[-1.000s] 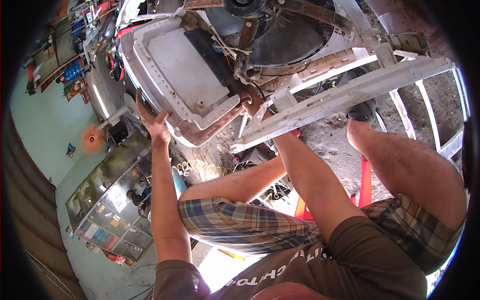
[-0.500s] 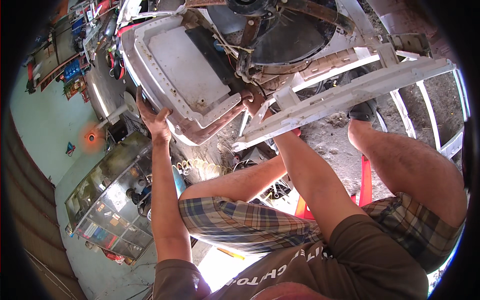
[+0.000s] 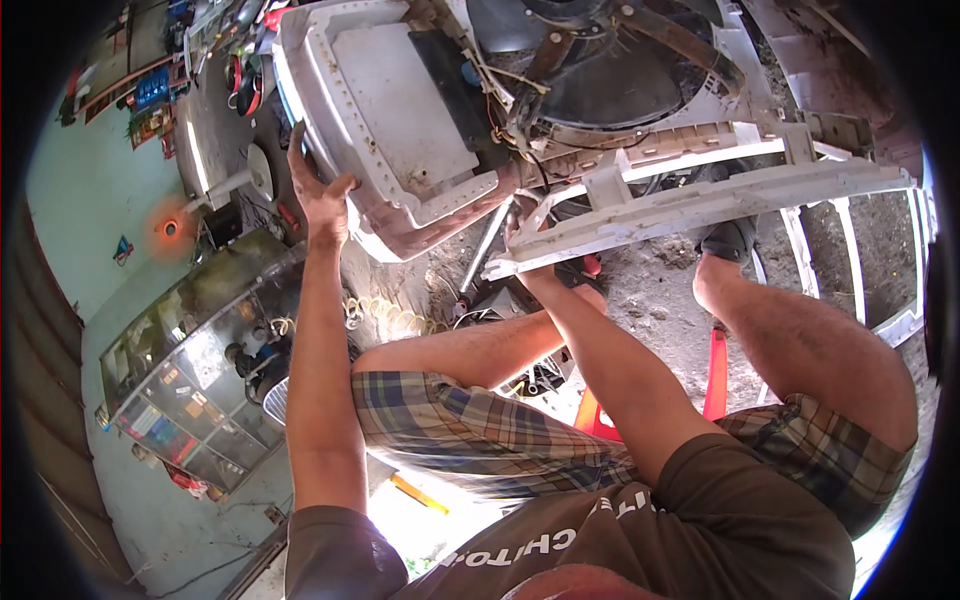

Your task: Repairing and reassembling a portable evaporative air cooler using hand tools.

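Note:
A large white plastic housing (image 3: 400,110), dusty and stained, stands tilted before me with a black round fan (image 3: 610,70) in its right part. My left hand (image 3: 325,208) lies against its left outer side, fingers stretched and thumb apart. Near the lower corner of the housing is my right hand (image 3: 520,215), partly hidden behind the left end of a long white slatted frame (image 3: 700,205). Whether its fingers close on that frame end cannot be made out. Loose wires (image 3: 505,125) hang between the fan and the panel.
Red stool legs (image 3: 716,375) stand between my legs. A coiled pale hose (image 3: 385,312) and scattered tools (image 3: 540,378) lie on the dirt floor. At left are a glass display case (image 3: 200,370) and a white pedestal (image 3: 258,172).
My right hand has come away from the housing's lower corner and moved down beside the frame's end. My left hand stays on the housing's side. The view has shifted slightly.

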A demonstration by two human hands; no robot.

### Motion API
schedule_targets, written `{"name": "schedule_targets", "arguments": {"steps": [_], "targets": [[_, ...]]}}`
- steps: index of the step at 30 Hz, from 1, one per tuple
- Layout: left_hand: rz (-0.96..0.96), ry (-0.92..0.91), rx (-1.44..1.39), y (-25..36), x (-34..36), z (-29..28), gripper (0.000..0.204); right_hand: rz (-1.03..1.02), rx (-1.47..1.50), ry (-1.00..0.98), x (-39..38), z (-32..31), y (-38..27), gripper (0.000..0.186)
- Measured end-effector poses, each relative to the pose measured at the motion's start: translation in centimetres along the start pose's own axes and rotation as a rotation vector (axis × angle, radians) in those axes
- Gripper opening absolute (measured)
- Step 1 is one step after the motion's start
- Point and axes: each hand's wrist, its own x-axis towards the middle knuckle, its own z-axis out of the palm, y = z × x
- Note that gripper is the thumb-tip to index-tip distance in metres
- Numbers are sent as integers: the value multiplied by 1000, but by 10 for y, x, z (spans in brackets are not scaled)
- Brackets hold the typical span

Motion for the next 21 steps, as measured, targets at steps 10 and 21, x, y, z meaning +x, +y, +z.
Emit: {"name": "schedule_targets", "arguments": {"steps": [10, 21], "targets": [[81, 9, 125, -10, -3, -23, 104, -63, 2878, -650, -60, 107, -34, 39], [106, 53, 157, -21, -2, -18, 103, 135, 3259, -760, -60, 106, -32, 31]]}}
